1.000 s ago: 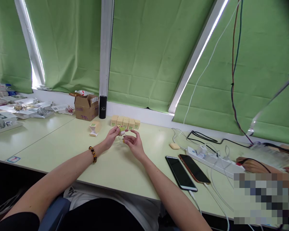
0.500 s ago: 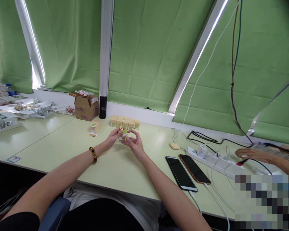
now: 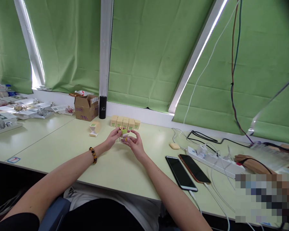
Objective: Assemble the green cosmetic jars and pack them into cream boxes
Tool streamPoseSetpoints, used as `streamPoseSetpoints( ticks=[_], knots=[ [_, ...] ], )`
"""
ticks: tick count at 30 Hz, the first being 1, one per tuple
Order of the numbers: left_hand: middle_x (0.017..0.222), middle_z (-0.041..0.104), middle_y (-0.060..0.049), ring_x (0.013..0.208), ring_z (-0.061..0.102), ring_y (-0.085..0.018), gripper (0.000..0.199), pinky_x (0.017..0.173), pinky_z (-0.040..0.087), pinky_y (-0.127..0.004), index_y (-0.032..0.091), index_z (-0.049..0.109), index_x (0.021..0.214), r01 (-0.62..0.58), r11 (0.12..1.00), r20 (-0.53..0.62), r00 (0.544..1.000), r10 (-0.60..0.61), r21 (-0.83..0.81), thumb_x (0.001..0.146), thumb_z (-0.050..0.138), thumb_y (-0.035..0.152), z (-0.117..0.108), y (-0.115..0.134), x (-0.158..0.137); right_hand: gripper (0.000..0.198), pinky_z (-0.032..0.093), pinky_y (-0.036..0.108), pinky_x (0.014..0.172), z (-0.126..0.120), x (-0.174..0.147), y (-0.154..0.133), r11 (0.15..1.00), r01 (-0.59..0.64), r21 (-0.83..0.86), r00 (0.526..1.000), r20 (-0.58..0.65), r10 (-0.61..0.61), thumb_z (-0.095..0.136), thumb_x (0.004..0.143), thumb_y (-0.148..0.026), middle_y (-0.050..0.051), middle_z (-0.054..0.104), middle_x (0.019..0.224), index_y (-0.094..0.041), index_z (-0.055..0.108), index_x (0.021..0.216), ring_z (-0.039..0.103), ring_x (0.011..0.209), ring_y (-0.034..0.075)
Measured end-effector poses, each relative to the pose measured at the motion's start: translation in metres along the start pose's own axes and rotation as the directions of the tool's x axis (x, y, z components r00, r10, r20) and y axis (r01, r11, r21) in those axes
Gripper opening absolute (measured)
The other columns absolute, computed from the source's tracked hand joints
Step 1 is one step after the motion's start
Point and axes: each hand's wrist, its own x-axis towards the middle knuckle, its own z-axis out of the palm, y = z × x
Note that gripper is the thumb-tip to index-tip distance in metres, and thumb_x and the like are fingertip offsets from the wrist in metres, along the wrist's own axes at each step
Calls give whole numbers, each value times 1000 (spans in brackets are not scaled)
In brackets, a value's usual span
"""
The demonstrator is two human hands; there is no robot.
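Note:
My left hand [image 3: 112,137] and my right hand [image 3: 134,143] meet over the pale green table [image 3: 62,144], both gripping a small figure [image 3: 124,133] with a green and yellow top. It is held just above the tabletop between my fingertips. A beaded bracelet [image 3: 93,154] sits on my left wrist. Behind my hands stands a row of small cream boxes [image 3: 125,122]. One opened small box [image 3: 94,128] lies to the left of my hands.
A brown cardboard box [image 3: 86,107] and a black cylinder [image 3: 102,107] stand at the back. Two phones [image 3: 186,171], a power strip [image 3: 213,158] with cables and a cream eraser-like block [image 3: 174,146] lie to the right. Trays of small items [image 3: 4,114] fill the far left.
My hands came together: the right hand closed in on the small figure that the left hand held. Another person's hand at the far right pulled back out of view.

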Motion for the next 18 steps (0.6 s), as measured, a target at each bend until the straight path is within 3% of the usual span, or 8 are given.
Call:
streamPoseSetpoints(
  ticks=[11, 18],
  knots=[
    [130, 70, -15, 114, 66, -29, 50, 92, 50, -37, 19, 65, 125, 1, 1000, 84, 996, -2, 1, 92, 65, 56, -1, 1, -1, 69, 59, 51, 98, -1, 0, 0, 1000, 11, 6, 1000, 6, -11, 87, 77, -43, 4, 79, 98, -28, 45, 129, 78, 88, 23],
    [128, 70, -14, 111, 66, -27, 49, 90, 51, -36, 18, 67, 123, -13, 999, 60, 998, 11, 46, 95, 60, 58, 2, 3, 0, 70, 60, 49, 97, -1, 0, -1, 1000, 16, -7, 1000, -7, -16, 88, 75, -45, 4, 78, 99, -28, 46, 130, 77, 90, 23]
  ],
)
